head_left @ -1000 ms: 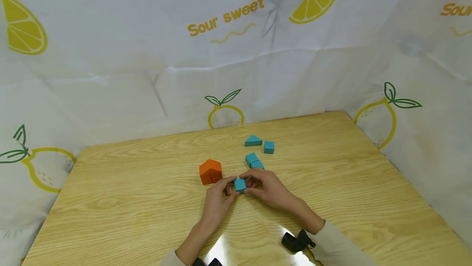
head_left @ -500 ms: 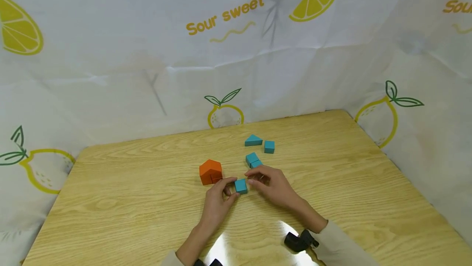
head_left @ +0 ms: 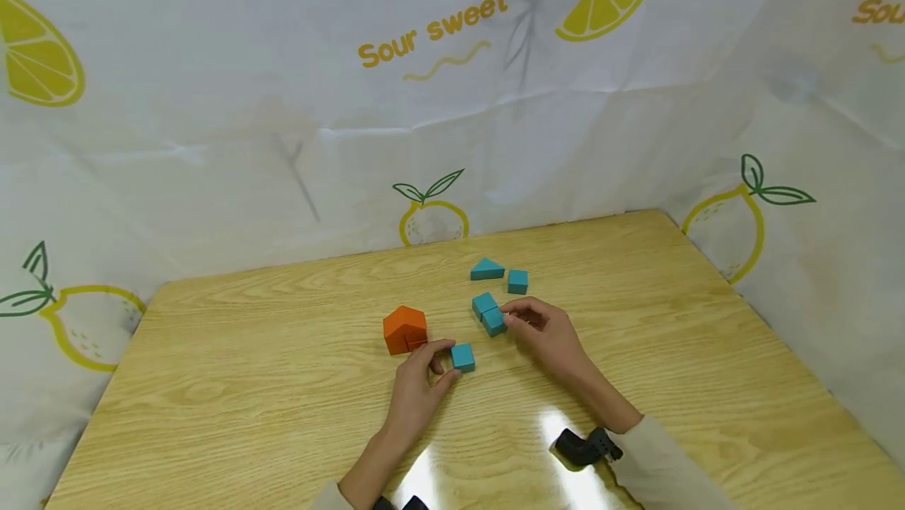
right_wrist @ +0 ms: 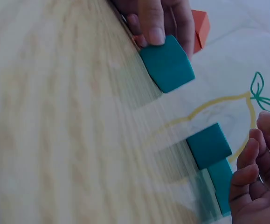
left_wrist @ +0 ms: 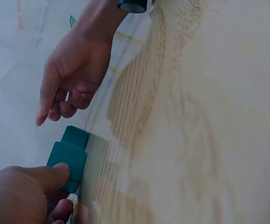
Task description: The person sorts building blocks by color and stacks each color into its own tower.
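On the wooden table, a blue cube (head_left: pixel 463 357) sits flat in front of me. My left hand (head_left: pixel 415 392) pinches its left side between thumb and index finger; in the right wrist view the thumb lies on the cube's (right_wrist: pixel 167 65) near face. Two more blue blocks (head_left: pixel 494 322) stand together a little farther back. Just right of that pair is my right hand (head_left: pixel 555 341), its fingers loosely bent and holding nothing. From the right wrist view, a small gap separates its fingertips from the nearer blue block (right_wrist: pixel 209 145).
An orange house-shaped group of blocks (head_left: pixel 405 327) stands left of the held cube. Behind the pair lie a blue triangular block (head_left: pixel 487 269) and another blue cube (head_left: pixel 518 282). White cloth with lemon prints (head_left: pixel 283 180) rises along the table's back and right edges.
My right hand has let go of the front cube and moved right and back, beside the blue pair. My left hand stays at the front cube, which has shifted very slightly.
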A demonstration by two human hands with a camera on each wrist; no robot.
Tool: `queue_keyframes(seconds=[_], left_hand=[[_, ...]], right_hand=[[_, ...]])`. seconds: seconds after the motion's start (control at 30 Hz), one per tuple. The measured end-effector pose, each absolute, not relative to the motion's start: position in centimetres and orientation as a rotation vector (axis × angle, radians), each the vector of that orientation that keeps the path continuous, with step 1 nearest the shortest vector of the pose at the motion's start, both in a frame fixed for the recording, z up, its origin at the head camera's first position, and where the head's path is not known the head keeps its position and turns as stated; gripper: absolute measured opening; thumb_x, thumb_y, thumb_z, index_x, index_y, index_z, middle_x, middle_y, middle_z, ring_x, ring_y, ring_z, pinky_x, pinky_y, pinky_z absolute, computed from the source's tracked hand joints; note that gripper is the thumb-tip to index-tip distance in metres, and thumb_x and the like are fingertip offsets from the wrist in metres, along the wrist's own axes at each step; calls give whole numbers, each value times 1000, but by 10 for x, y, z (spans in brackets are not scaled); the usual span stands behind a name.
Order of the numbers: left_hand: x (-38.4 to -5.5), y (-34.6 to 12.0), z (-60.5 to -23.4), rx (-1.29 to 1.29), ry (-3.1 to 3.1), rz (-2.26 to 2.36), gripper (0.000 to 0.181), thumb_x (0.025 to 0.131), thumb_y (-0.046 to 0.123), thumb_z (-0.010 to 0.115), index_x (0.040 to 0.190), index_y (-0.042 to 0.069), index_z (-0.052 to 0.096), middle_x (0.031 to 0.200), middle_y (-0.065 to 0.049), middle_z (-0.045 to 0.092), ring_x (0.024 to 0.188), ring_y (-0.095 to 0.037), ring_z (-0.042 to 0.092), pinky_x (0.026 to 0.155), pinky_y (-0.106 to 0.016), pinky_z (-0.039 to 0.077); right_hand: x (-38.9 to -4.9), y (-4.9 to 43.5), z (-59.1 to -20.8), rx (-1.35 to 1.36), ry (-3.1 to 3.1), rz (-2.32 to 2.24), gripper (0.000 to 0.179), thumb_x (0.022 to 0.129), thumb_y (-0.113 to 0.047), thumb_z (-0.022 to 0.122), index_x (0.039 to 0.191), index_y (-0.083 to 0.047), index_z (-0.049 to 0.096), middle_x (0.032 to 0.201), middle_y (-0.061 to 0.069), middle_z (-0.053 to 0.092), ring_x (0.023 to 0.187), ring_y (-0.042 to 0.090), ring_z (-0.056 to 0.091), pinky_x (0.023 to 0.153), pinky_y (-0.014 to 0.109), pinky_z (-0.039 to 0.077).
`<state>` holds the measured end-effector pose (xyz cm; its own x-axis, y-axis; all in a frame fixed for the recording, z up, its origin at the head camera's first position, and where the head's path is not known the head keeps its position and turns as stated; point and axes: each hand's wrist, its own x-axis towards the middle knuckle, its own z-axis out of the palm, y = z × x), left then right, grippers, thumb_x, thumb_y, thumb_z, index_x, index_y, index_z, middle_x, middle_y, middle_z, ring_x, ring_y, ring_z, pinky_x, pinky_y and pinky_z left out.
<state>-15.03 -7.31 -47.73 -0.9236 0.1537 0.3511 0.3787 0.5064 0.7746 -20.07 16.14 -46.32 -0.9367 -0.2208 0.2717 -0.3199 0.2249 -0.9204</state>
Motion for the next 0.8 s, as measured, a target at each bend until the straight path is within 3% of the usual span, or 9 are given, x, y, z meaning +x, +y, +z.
queue_keyframes(seconds=[0.23,0.53,0.8], left_hand=[[-150,-73,-477,-448,-2522,-1387,38,78,2,78,113,6,65,75,3,52,69,-11,48,63,-25,41],[-150,-74,-477,-442,-2519,-1407,38,77,2,78,113,6,65,74,-1,53,69,-14,48,61,-24,39],[-150,-73,-477,-463,-2515,-1413,38,78,2,78,113,6,65,75,1,52,70,-13,48,62,-24,39]], right_hand=[[-207,170,-468,567,-2413,1810,26,92,-13,66,117,-6,64,109,10,61,90,22,59,77,26,48],[-199,159,-448,755,-2497,1611,39,86,3,68,124,3,57,96,22,53,70,23,52,59,29,44],[-206,163,-467,729,-2548,1536,43,86,-6,72,127,-7,59,101,11,55,68,16,48,58,27,42]])
